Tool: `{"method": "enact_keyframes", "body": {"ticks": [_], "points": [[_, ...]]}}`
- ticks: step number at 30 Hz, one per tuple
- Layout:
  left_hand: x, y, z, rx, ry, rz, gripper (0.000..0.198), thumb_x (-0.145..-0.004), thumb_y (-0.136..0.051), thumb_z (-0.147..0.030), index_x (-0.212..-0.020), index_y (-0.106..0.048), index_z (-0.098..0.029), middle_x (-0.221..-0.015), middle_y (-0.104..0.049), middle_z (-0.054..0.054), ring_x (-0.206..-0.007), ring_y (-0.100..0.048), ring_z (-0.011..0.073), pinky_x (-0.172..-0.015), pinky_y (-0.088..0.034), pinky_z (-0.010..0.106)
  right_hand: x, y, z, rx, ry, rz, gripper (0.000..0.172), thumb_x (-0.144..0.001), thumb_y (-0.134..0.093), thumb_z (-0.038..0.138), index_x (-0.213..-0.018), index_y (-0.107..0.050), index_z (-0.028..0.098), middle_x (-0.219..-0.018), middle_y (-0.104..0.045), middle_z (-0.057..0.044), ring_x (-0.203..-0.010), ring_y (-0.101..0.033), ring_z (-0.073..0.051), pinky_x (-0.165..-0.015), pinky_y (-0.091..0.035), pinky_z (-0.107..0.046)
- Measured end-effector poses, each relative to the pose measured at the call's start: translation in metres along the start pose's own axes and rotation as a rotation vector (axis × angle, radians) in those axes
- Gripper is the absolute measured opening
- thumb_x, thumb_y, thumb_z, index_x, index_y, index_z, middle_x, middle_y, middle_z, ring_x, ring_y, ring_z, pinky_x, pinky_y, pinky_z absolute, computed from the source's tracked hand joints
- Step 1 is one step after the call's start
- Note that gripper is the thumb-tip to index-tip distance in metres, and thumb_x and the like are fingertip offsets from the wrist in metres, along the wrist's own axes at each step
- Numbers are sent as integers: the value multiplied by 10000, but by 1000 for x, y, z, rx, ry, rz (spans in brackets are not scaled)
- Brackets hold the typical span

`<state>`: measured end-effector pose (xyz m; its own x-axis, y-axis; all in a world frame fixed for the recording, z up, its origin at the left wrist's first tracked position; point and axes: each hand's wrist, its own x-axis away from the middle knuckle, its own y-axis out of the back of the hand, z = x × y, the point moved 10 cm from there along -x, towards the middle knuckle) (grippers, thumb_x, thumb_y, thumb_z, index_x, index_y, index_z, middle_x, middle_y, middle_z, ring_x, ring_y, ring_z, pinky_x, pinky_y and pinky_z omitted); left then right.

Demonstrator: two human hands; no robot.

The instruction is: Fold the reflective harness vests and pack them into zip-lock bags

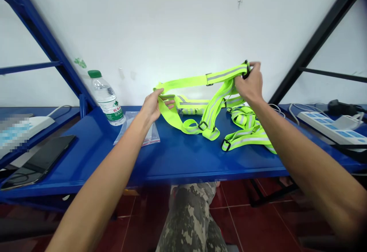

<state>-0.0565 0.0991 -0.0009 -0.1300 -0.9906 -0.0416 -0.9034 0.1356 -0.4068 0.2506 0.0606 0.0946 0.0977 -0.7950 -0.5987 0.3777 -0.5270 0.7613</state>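
While the hands [151, 107] [249, 84] grip it, a neon reflective vest [220, 75] stretches.

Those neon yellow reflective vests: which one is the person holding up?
The reflective vest stretched between both hands: the left hand and right hand grip it. The other vest lies bunched on the blue table, untouched.

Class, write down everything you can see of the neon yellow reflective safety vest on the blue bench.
The reflective safety vest is a harness of fluorescent yellow-green webbing, apparently fabric, with silver-grey reflective stripes and small black buckles. The left hand grips one strap and the right hand grips another beside a buckle, lifting a band above the blue bench. Other loops sag onto the bench, and a tangled bunch lies to the right; whether it is joined on cannot be told.
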Motion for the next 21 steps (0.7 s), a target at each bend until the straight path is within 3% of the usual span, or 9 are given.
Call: {"method": "enact_keyframes", "body": {"ticks": [4,6,9,11,13,15,16,18,21], "points": [[4,-15,-12,-7,-130,183,297,-687,-733,-122,-940,-580,-144,-1036,-692,107,-921,-684,217,-778,-572,337,11,-30,-13,-74,-89,78,517,-804,-679,383,-1255,-559,160,-1052,-672,-127,-1005,-639,-304,-830,-531,-416],[3,-11,-18,-65,-222,134,377,-663,-737,-69,-956,-526,-175,-1051,-680,79,-923,-679,208,-776,-573,346,19,-47,-21,-110,-134,150,518,-794,-685,359,-1248,-558,144,-1098,-677,-137,-1010,-643,-290,-841,-537,-403],[0,-7,-30,-222,-387,24,372,-741,-718,-127,-952,-428,-223,-1042,-650,32,-819,-672,168,-706,-567,329,32,-79,-31,-139,-194,332,544,-783,-689,332,-1264,-547,121,-1175,-672,-149,-1023,-653,-273,-866,-546,-384],[0,-16,-37,-369,-502,21,340,-787,-697,-183,-953,-405,-234,-1050,-630,24,-777,-658,151,-689,-556,315,42,-94,-32,-34,-221,457,708,-734,-740,342,-1354,-494,107,-1262,-639,-174,-1102,-634,-311,-932,-530,-421],[1,-28,-42,-528,-597,46,329,-801,-692,-219,-968,-409,-238,-1023,-622,19,-792,-648,152,-710,-541,306,52,-95,-21,152,-217,487,927,-669,-800,360,-1461,-399,94,-1396,-542,-223,-1265,-529,-408,-1026,-466,-523],[5,-38,-44,-695,-674,46,314,-814,-685,-250,-993,-427,-240,-949,-619,10,-823,-639,165,-737,-521,302,62,-86,14,264,-124,408,1002,-679,-798,383,-1517,-334,90,-1513,-407,-246,-1409,-339,-478,-1094,-363,-621],[8,-42,-45,-774,-708,33,300,-823,-676,-261,-1006,-439,-242,-915,-618,6,-827,-635,171,-745,-511,304,71,-83,46,240,4,355,932,-742,-748,394,-1526,-332,109,-1530,-394,-226,-1441,-298,-458,-1132,-310,-624],[16,-50,-46,-918,-771,4,261,-846,-648,-272,-1032,-466,-246,-880,-622,4,-814,-629,182,-752,-492,314,100,-89,117,96,312,350,769,-886,-581,485,-1536,-334,156,-1550,-397,-165,-1469,-299,-371,-1177,-292,-544],[30,-61,-48,-1067,-835,-16,200,-879,-603,-273,-1050,-504,-250,-861,-631,14,-807,-626,200,-758,-471,333,137,-112,181,42,496,399,992,-812,-553,731,-1529,-314,89,-1529,-411,-216,-1436,-350,-382,-1153,-323,-519]]}}
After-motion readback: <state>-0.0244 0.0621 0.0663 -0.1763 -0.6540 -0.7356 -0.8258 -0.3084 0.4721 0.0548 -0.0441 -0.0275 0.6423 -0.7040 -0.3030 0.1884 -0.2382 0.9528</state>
